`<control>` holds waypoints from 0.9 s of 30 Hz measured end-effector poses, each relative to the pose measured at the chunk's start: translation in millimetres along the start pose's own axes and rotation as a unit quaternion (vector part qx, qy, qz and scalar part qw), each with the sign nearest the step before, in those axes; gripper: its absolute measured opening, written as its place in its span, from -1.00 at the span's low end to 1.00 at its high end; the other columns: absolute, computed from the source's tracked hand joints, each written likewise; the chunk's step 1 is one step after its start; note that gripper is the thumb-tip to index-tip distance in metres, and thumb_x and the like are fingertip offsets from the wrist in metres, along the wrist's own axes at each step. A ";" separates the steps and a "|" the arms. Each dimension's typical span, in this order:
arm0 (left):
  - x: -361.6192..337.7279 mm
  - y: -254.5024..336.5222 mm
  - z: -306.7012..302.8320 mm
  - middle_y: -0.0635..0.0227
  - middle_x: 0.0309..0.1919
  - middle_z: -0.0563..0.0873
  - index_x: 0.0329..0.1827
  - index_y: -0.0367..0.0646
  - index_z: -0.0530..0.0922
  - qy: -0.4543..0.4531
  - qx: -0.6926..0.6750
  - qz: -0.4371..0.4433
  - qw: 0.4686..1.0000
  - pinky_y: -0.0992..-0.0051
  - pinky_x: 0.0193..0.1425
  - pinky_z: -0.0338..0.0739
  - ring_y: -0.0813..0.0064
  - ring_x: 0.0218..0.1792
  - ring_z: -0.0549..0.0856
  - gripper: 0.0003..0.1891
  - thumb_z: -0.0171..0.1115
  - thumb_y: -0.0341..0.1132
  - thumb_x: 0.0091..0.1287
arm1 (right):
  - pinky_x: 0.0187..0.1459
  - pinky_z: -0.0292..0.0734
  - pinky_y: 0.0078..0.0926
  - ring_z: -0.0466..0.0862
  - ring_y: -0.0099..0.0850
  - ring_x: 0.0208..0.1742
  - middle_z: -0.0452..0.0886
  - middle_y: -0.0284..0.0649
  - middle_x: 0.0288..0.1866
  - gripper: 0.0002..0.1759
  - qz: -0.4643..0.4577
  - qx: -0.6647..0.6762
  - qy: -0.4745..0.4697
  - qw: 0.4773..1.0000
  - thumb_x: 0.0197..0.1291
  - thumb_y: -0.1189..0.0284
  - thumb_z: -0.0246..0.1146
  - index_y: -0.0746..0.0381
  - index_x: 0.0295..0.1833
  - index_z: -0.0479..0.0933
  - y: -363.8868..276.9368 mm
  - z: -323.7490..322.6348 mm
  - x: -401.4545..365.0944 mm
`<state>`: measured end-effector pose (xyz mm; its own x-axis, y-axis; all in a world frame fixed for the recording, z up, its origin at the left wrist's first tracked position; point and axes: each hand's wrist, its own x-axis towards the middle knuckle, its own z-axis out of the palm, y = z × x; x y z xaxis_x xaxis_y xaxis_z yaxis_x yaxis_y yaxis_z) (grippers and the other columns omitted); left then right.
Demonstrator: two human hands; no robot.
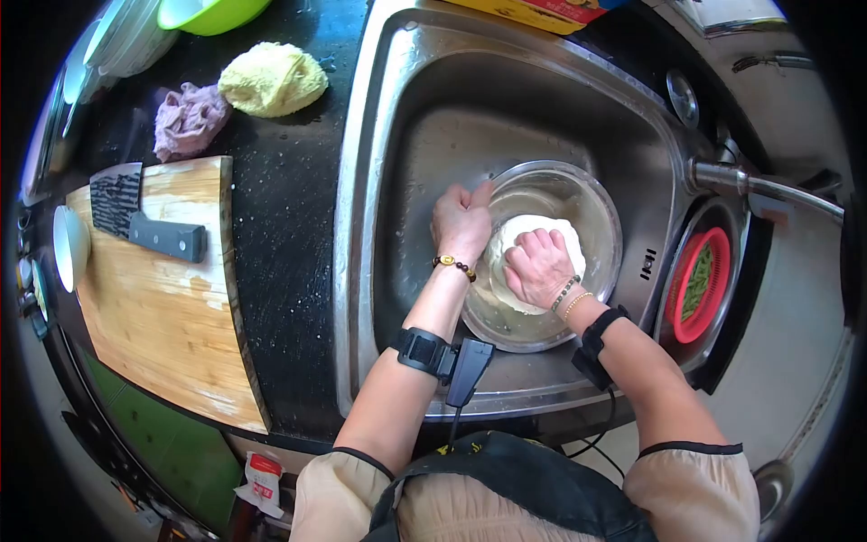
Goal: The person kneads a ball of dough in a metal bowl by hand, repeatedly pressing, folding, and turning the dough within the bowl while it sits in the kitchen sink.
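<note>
A round shiny bowl [603,212] stands in the sink, holding a smooth white lump of dough [535,223]. My right hand [542,269] presses down on the dough with its fingers curled into it. At the bowl's left rim is my left hand [461,224], its fingers closed over the edge; part of the grip is hidden from above. Beaded bracelets circle both wrists, and black straps wrap both forearms.
The steel sink [442,135] has a faucet [722,178] at right, beside a red basket [722,271] of green vegetables. Left on the black counter lie a wooden cutting board [163,316] with a cleaver [167,237], a yellow cloth [273,79] and a purple cloth [190,120].
</note>
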<state>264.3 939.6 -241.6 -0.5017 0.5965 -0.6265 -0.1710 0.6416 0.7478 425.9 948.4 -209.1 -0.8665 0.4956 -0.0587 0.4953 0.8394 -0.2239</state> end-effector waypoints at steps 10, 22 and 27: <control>-2.4 1.8 -1.9 0.09 -0.62 0.55 -0.58 -0.25 0.43 0.009 0.022 0.006 1.000 0.24 -0.33 0.41 0.15 -0.52 0.54 -0.56 0.26 -0.01 0.16 | -0.23 0.26 -0.25 0.44 -0.27 -0.29 0.41 -0.22 -0.42 -0.79 0.045 0.009 0.018 0.999 -0.16 0.25 0.27 0.10 -0.44 0.43 6.3 16.5 23.8; -8.8 7.2 -3.2 0.06 -0.56 0.59 -0.56 -0.23 0.43 0.025 0.043 -0.006 0.999 0.21 -0.29 0.44 0.07 -0.46 0.59 -0.55 0.25 0.02 0.16 | -0.21 0.28 -0.24 0.49 -0.23 -0.32 0.45 -0.18 -0.45 -0.81 0.082 0.021 0.032 0.996 -0.10 0.27 0.24 0.13 -0.43 0.45 14.2 27.4 52.4; -12.7 14.2 -2.9 0.43 -0.72 0.43 -0.65 -0.25 0.38 0.056 0.052 0.019 0.997 0.46 -0.50 0.31 0.65 -0.58 0.34 -0.59 0.29 -0.17 0.22 | -0.16 0.28 -0.23 0.51 -0.24 -0.27 0.50 -0.17 -0.39 -0.78 0.095 0.016 0.051 0.994 -0.06 0.24 0.21 0.12 -0.33 0.51 18.2 34.5 60.6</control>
<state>265.8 939.7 -222.4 -0.5989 0.5667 -0.5659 -0.0655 0.6696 0.7398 380.2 986.1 -250.3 -0.7455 0.6665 -0.0040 0.6462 0.7213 -0.2492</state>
